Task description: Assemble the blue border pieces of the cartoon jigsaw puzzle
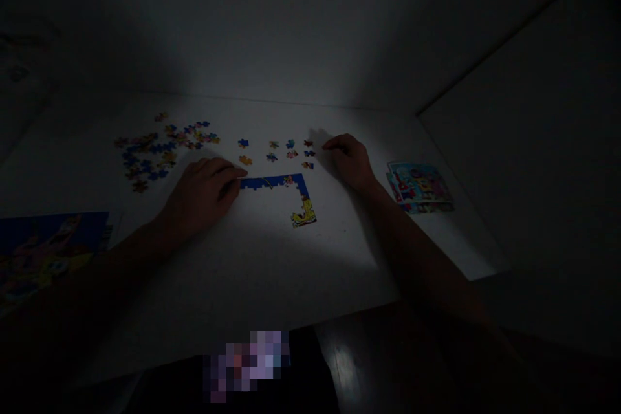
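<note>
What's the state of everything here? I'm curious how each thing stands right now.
White table: dimly lit, shadowed toward its edges.
Left hand: resting on the table, beside the jigsaw strip, nothing visibly held.
Right hand: resting on the table, nothing visibly held.
Jigsaw strip: partly assembled, an unfinished blue corner.
Scattered jigsaw pieces: loose, unjoined.
Spaced jigsaw pieces: lying separately.
Printed sheets: stacked, slightly fanned.
Printed picture: flat, partly shadowed.

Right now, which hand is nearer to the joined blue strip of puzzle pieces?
Left. The left hand has its fingertips at the left end of the joined blue strip; the right hand rests apart, up and right of its corner.
</note>
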`<state>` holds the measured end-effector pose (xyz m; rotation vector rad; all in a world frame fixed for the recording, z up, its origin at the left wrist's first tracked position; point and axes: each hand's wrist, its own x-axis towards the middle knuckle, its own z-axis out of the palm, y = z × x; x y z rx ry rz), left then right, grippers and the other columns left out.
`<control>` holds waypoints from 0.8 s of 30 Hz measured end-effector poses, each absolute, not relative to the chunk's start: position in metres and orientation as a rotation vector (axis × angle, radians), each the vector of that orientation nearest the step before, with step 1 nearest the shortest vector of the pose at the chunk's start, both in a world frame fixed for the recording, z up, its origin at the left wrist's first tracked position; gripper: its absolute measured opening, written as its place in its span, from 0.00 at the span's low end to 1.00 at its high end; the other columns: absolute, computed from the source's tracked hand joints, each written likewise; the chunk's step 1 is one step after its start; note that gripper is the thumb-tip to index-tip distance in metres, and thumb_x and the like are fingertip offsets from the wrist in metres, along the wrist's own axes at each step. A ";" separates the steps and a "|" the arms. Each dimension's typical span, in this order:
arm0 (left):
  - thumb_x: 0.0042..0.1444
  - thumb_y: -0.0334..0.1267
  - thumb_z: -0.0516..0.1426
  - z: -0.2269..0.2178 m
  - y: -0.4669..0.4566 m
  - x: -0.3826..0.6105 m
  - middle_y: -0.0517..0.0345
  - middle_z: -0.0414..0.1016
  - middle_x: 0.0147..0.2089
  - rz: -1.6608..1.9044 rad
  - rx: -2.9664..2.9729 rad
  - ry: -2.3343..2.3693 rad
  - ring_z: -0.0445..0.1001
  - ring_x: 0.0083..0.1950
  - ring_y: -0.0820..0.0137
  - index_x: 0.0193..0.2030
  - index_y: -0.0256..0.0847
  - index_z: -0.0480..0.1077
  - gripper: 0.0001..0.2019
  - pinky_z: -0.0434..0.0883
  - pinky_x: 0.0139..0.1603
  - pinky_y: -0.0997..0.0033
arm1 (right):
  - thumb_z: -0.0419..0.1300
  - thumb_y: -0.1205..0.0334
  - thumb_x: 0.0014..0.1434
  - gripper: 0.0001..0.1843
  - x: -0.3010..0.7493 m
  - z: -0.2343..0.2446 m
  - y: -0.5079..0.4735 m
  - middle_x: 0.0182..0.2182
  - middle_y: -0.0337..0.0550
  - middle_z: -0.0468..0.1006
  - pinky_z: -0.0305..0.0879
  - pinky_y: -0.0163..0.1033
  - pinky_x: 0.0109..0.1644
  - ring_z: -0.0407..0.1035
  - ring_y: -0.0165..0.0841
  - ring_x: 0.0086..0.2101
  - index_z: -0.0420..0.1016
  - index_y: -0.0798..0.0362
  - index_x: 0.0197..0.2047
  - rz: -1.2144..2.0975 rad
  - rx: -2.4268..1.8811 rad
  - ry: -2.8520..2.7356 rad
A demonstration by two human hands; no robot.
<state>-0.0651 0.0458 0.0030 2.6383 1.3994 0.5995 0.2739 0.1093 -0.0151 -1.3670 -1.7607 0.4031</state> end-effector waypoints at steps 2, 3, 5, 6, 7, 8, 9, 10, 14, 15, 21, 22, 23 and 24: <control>0.69 0.42 0.47 0.003 0.046 -0.067 0.48 0.78 0.52 0.635 2.621 1.419 0.74 0.55 0.56 0.53 0.44 0.76 0.18 0.70 0.60 0.50 | 0.53 0.66 0.47 0.11 0.273 -0.015 0.109 0.33 0.44 0.78 0.68 0.48 0.45 0.71 0.39 0.36 0.77 0.49 0.32 0.406 -1.369 -1.761; 0.69 0.41 0.47 0.003 0.047 -0.067 0.48 0.78 0.52 0.650 2.614 1.423 0.74 0.56 0.56 0.53 0.44 0.76 0.18 0.70 0.60 0.50 | 0.54 0.66 0.47 0.11 0.273 -0.014 0.108 0.33 0.43 0.78 0.68 0.48 0.45 0.71 0.38 0.36 0.77 0.49 0.32 0.409 -1.367 -1.773; 0.68 0.40 0.47 0.002 0.048 -0.069 0.49 0.78 0.53 0.666 2.612 1.419 0.74 0.56 0.56 0.53 0.44 0.76 0.17 0.70 0.61 0.51 | 0.55 0.65 0.48 0.11 0.272 -0.012 0.106 0.34 0.43 0.78 0.68 0.47 0.44 0.71 0.38 0.36 0.77 0.49 0.33 0.435 -1.356 -1.825; 0.68 0.40 0.48 0.002 0.048 -0.070 0.49 0.78 0.53 0.660 2.617 1.415 0.74 0.56 0.56 0.53 0.44 0.76 0.17 0.70 0.61 0.51 | 0.56 0.65 0.48 0.10 0.272 -0.010 0.105 0.34 0.42 0.78 0.68 0.46 0.44 0.70 0.37 0.36 0.77 0.49 0.34 0.465 -1.351 -1.859; 0.67 0.39 0.48 0.002 0.049 -0.070 0.50 0.78 0.53 0.648 2.622 1.412 0.74 0.56 0.56 0.53 0.45 0.77 0.17 0.71 0.61 0.51 | 0.57 0.64 0.49 0.10 0.272 -0.008 0.103 0.35 0.42 0.78 0.68 0.46 0.43 0.70 0.37 0.36 0.78 0.49 0.35 0.503 -1.347 -1.896; 0.67 0.39 0.48 0.002 0.049 -0.070 0.50 0.78 0.52 0.632 2.624 1.412 0.74 0.56 0.56 0.53 0.45 0.77 0.17 0.71 0.61 0.52 | 0.59 0.63 0.49 0.10 0.271 -0.006 0.102 0.36 0.42 0.78 0.68 0.45 0.43 0.69 0.36 0.35 0.78 0.50 0.37 0.544 -1.345 -1.936; 0.66 0.39 0.49 0.002 0.049 -0.070 0.50 0.78 0.52 0.619 2.624 1.412 0.74 0.56 0.56 0.52 0.45 0.77 0.17 0.71 0.61 0.51 | 0.61 0.61 0.50 0.11 0.270 -0.004 0.100 0.37 0.43 0.78 0.68 0.45 0.43 0.69 0.36 0.35 0.79 0.50 0.38 0.578 -1.347 -1.972; 0.66 0.39 0.49 0.002 0.049 -0.070 0.49 0.78 0.52 0.611 2.624 1.410 0.74 0.55 0.55 0.52 0.45 0.77 0.17 0.71 0.60 0.51 | 0.64 0.59 0.51 0.12 0.269 -0.002 0.099 0.38 0.43 0.77 0.68 0.45 0.43 0.69 0.36 0.36 0.79 0.50 0.40 0.602 -1.347 -2.008; 0.66 0.39 0.49 0.004 0.049 -0.069 0.47 0.79 0.52 0.628 2.625 1.407 0.74 0.55 0.54 0.53 0.44 0.77 0.18 0.72 0.59 0.48 | 0.66 0.51 0.56 0.14 0.262 0.003 0.095 0.42 0.45 0.77 0.68 0.46 0.49 0.70 0.37 0.39 0.80 0.50 0.42 0.635 -1.291 -2.167; 0.66 0.39 0.49 0.004 0.049 -0.069 0.47 0.79 0.52 0.629 2.630 1.404 0.75 0.54 0.54 0.52 0.44 0.77 0.18 0.72 0.59 0.48 | 0.66 0.51 0.57 0.13 0.261 0.004 0.095 0.41 0.45 0.77 0.69 0.46 0.49 0.70 0.37 0.40 0.80 0.50 0.41 0.648 -1.279 -2.190; 0.66 0.40 0.49 0.005 0.049 -0.070 0.49 0.79 0.51 0.626 2.628 1.407 0.75 0.55 0.55 0.51 0.44 0.78 0.17 0.72 0.59 0.50 | 0.66 0.56 0.56 0.09 0.262 0.002 0.095 0.40 0.44 0.78 0.70 0.47 0.46 0.72 0.37 0.38 0.80 0.50 0.39 0.717 -1.302 -2.114; 0.66 0.40 0.49 0.005 0.049 -0.070 0.48 0.79 0.51 0.628 2.624 1.403 0.75 0.55 0.55 0.51 0.44 0.78 0.17 0.72 0.59 0.50 | 0.66 0.56 0.56 0.09 0.262 0.001 0.095 0.39 0.44 0.79 0.71 0.47 0.45 0.72 0.36 0.37 0.80 0.50 0.39 0.725 -1.305 -2.089; 0.66 0.40 0.48 0.005 0.049 -0.071 0.48 0.79 0.51 0.629 2.621 1.400 0.75 0.55 0.55 0.51 0.44 0.78 0.17 0.72 0.59 0.50 | 0.66 0.57 0.56 0.08 0.262 0.000 0.095 0.39 0.43 0.79 0.71 0.46 0.45 0.72 0.36 0.37 0.79 0.50 0.38 0.740 -1.305 -2.067; 0.66 0.40 0.48 0.005 0.050 -0.071 0.48 0.79 0.52 0.632 2.619 1.401 0.75 0.55 0.55 0.51 0.44 0.78 0.17 0.72 0.59 0.50 | 0.66 0.58 0.56 0.07 0.262 -0.001 0.096 0.39 0.43 0.78 0.71 0.46 0.45 0.72 0.36 0.37 0.79 0.51 0.38 0.759 -1.302 -2.049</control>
